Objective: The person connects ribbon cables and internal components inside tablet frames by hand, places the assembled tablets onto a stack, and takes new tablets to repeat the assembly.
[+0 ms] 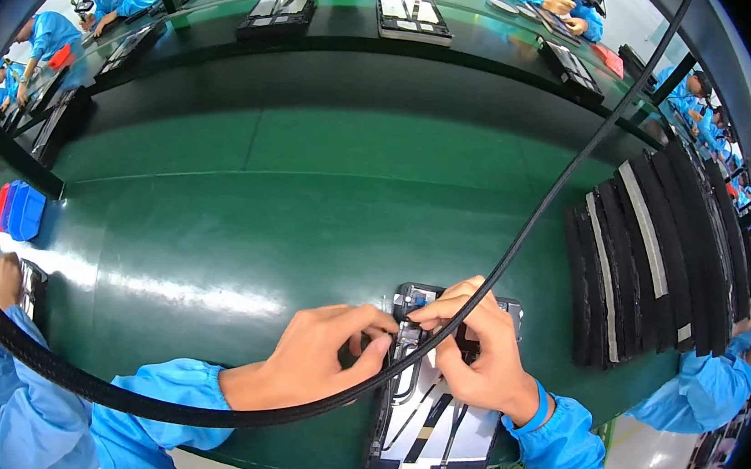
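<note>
An opened tablet (473, 437), with a black frame, white battery panels and dark ribbon strips, lies at the table's front edge. My left hand (313, 349) is beside its upper left edge, fingers curled, fingertips against the frame; whatever is between them is hidden. Over the tablet's upper part, my right hand (481, 360) has thumb and fingers closed in a pinch near the small parts at the top. Anything held there is too small to make out. A blue band (541, 408) circles my right wrist.
A thick black braided cable (523, 227) arcs across the view before my hands. Black padded trays (657, 255) stand stacked at right; blue bins (24, 211) sit at left. More opened tablets (414, 19) lie on the raised shelf. Co-workers in blue sit around, one sleeve (698, 392) close at right.
</note>
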`<move>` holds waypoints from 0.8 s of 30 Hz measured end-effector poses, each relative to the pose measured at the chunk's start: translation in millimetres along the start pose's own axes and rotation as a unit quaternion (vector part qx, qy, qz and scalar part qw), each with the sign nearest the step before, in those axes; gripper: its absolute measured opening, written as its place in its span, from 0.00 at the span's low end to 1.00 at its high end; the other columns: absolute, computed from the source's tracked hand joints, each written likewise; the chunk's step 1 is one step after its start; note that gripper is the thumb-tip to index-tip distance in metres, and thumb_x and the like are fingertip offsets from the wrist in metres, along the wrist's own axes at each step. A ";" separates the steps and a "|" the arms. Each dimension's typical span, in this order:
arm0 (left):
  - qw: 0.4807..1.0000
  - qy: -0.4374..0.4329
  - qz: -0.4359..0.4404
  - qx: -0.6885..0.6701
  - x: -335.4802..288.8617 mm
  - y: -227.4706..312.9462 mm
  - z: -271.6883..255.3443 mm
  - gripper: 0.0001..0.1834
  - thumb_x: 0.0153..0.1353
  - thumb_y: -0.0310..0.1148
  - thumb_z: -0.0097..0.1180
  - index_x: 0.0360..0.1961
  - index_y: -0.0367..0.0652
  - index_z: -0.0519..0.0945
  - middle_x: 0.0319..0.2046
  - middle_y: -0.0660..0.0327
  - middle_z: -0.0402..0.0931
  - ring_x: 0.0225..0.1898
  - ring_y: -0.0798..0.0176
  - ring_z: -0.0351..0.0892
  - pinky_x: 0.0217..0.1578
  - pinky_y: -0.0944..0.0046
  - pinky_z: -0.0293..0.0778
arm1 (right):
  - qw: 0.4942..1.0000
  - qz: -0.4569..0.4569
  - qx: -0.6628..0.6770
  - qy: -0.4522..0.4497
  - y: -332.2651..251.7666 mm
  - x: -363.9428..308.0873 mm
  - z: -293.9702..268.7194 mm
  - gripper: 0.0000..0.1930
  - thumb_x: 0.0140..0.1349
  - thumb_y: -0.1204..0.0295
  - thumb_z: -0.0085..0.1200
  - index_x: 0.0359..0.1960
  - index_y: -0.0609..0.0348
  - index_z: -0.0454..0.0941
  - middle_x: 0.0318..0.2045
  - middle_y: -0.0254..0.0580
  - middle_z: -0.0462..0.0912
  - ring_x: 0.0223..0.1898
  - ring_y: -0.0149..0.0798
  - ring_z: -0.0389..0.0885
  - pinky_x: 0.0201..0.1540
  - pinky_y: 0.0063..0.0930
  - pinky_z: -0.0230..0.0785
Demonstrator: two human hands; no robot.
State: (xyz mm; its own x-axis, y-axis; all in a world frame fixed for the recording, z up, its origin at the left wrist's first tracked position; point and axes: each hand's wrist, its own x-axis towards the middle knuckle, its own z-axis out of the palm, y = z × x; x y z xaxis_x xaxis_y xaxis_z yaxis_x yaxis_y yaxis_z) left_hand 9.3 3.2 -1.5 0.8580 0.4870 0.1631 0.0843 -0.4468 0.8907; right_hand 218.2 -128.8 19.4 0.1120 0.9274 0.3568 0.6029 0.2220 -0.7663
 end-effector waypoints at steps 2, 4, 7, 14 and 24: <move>1.000 -0.013 -0.023 -0.003 15.5 7.4 -5.9 0.08 0.66 0.27 0.67 0.45 0.39 0.84 0.32 0.54 0.89 0.24 0.59 0.83 0.27 0.56 0.76 | 0.999 0.015 0.028 0.014 0.0 0.2 -1.5 0.16 0.55 0.85 0.55 0.46 0.63 0.85 0.39 0.46 0.85 0.44 0.48 0.80 0.50 0.41 0.74; 0.993 -0.053 -0.103 -0.009 26.2 16.6 -10.7 0.07 0.66 0.27 0.67 0.42 0.38 0.83 0.31 0.54 0.90 0.22 0.63 0.82 0.26 0.59 0.74 | 0.999 0.021 0.031 0.025 7.5 -4.7 1.8 0.17 0.55 0.85 0.55 0.46 0.63 0.85 0.37 0.44 0.86 0.43 0.46 0.81 0.50 0.40 0.73; 0.989 -0.061 -0.130 -0.045 30.4 12.4 -10.2 0.07 0.67 0.26 0.67 0.41 0.37 0.82 0.32 0.54 0.89 0.22 0.68 0.80 0.25 0.61 0.72 | 0.995 0.050 0.073 0.044 9.6 -6.0 4.5 0.17 0.55 0.85 0.55 0.47 0.63 0.85 0.37 0.45 0.86 0.43 0.46 0.81 0.50 0.40 0.73; 0.977 -0.021 -0.101 -0.185 17.4 -10.6 -4.8 0.12 0.70 0.21 0.69 0.45 0.40 0.76 0.35 0.61 0.87 0.24 0.77 0.73 0.23 0.68 0.65 | 0.997 0.023 0.045 0.051 3.1 -7.8 0.6 0.17 0.54 0.83 0.60 0.46 0.60 0.87 0.38 0.42 0.87 0.43 0.47 0.80 0.51 0.40 0.72; 0.981 0.041 0.129 -0.138 -11.3 5.1 2.0 0.20 0.65 0.16 0.72 0.45 0.43 0.71 0.34 0.55 0.88 0.28 0.68 0.80 0.25 0.68 0.69 | 0.975 -0.061 0.147 -0.157 -7.6 -16.9 -11.2 0.07 0.63 0.66 0.76 0.33 0.52 0.91 0.44 0.37 0.83 0.51 0.49 0.76 0.60 0.42 0.65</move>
State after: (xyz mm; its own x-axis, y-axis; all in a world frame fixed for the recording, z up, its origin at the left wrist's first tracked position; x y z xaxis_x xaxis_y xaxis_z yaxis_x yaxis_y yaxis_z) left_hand 1.0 -6.1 0.3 0.7878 0.4486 0.4220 -0.2806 -0.3485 0.8943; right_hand 220.6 -149.5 25.2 -0.2222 0.9246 0.3093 0.3390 0.3707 -0.8646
